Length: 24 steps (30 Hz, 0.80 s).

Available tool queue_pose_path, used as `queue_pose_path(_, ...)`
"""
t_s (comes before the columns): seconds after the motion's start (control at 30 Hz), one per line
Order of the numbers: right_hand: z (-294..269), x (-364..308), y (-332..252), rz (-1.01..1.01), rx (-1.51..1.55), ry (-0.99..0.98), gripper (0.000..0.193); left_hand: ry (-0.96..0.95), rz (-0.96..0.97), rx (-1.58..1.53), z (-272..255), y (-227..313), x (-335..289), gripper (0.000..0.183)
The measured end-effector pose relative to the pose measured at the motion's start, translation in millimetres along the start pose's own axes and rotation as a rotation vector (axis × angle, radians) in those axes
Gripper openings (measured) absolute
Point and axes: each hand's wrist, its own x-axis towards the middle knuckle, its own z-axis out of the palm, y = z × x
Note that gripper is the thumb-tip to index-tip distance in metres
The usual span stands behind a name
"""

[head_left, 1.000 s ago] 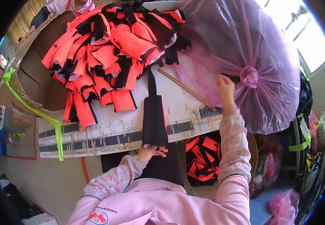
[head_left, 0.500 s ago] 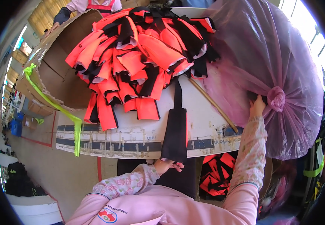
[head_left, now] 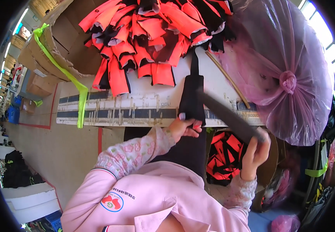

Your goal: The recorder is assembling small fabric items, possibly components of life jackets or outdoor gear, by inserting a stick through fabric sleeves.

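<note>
My left hand (head_left: 183, 127) pinches the lower end of a black fabric piece (head_left: 192, 94) with a thin orange edge, at the table's near edge. From its top a narrow black strap runs up to the heap of orange and black fabric pieces (head_left: 136, 50). Closed round the end of a dark strip (head_left: 229, 115), my right hand (head_left: 255, 152) is lifted beyond the table's edge on the right. Motion blurs that strip; its far end reaches across to the black piece, and whether the two are joined I cannot tell.
A big tied purple plastic bag (head_left: 303, 89) bulges on the right, beside a thin wooden stick (head_left: 229, 81) on the white table (head_left: 156, 102). At left, a cardboard box (head_left: 65, 36) carries a neon-yellow strip (head_left: 59, 65). Under the table sits a container of orange-black pieces (head_left: 223, 154).
My right hand has come away from the bag's knot toward me, now with the dark strip in it. My left hand keeps the black piece. The whole view has shifted.
</note>
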Motion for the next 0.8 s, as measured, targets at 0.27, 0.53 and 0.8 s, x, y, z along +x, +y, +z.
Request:
queue_pose_path(0.27,-18.8,15.4,-92.3,-0.713,-0.319,-0.498,0.036,0.050,0.024,-0.003,-2.0,-14.9,14.3,0.022)
queue_pose_path(0.53,63.7,-25.6,-54.1,-0.532,-0.489,-0.666,0.041,-0.149,0.173,-0.343,7.6,-24.2,9.5,0.021)
queue_pose_path(0.8,127.5,-52.0,21.8,-0.234,-0.659,-0.882,0.012,0.189,0.096,0.044,25.5,-31.4,-11.2,0.032)
